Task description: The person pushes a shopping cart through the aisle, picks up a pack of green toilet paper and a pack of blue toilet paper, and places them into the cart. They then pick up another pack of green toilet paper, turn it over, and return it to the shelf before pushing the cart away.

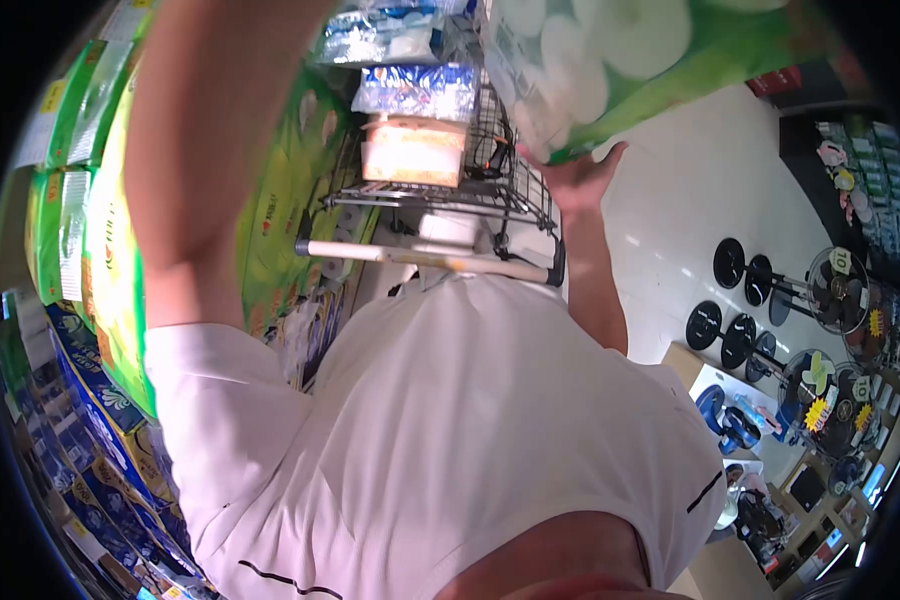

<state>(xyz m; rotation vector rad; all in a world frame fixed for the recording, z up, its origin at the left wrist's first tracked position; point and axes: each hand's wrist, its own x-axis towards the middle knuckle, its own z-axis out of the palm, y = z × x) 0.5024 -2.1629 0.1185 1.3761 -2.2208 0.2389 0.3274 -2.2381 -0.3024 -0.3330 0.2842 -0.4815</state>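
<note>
A large green and white plastic pack of paper rolls [630, 50] is raised at the top right, partly cut off by the edge of the view. My right hand [582, 180] supports its lower corner from beneath, thumb spread outward and the other fingers partly hidden by the pack. My left arm reaches up past the top edge, so that hand is out of sight. A shopping cart [430, 257] stands right in front of my body, below and left of the pack. In it are a cardboard box [414, 155] and blue-and-white plastic packs [417, 92].
Shelves on my left hold green packs [120, 230] and blue packs [95, 370]. To the right, beyond the pale floor [660, 240], stand several fans [838, 290] with black round bases and price signs. A dark display rack [870, 190] is at the far right.
</note>
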